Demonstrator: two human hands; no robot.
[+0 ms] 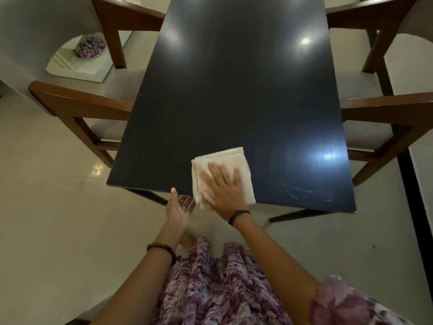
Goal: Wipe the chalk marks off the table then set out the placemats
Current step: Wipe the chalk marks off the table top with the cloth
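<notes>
A folded cream cloth (pixel 230 158) lies on the dark glossy table (pixel 234 95) at its near edge. My right hand (pixel 222 188) presses flat on the cloth with fingers spread. My left hand (pixel 179 207) is held palm up, fingers straight, just below the table's near edge beside the cloth. Faint white chalk marks (pixel 304 192) show on the table near its front right corner. No placemats are in view.
Wooden armchairs with pale seats stand on both sides of the table, one at left (pixel 77 106) and one at right (pixel 386 113). A bowl of purple things (pixel 90 48) sits on a low surface at the far left. Pale tiled floor surrounds the table.
</notes>
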